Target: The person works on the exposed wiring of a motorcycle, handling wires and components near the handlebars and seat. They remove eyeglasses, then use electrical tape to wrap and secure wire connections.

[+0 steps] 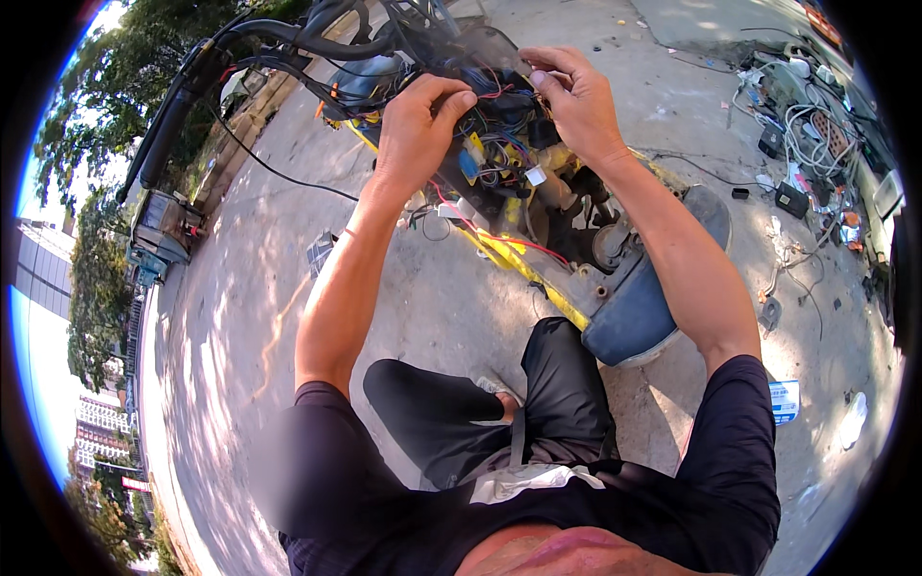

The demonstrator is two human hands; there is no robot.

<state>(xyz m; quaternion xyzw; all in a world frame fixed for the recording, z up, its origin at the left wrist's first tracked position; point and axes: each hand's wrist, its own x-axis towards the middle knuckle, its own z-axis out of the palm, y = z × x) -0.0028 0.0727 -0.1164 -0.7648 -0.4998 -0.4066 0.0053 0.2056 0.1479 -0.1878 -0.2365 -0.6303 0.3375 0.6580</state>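
Note:
In front of me stands a partly stripped scooter with a yellow frame (552, 291) and a bundle of loose wires (499, 130) exposed. Over the wires, my left hand (420, 130) is closed, thumb against forefinger, on a thin red wire (495, 93). Across from it my right hand (580, 104) is also closed, its fingertips brought together at the far side of the bundle; whatever they hold is too small to make out. Below the hands lie several connectors, including a white plug (535, 177) and a blue part (469, 163). A longer red cable (519, 238) runs along the frame.
Black handlebar tubing and cables (288, 43) arch over the upper left. A dark blue body panel (639, 312) lies near my knee. Cables, adapters and scraps form a pile (807, 144) on the concrete at right. A parked three-wheeled vehicle (161, 230) stands far left.

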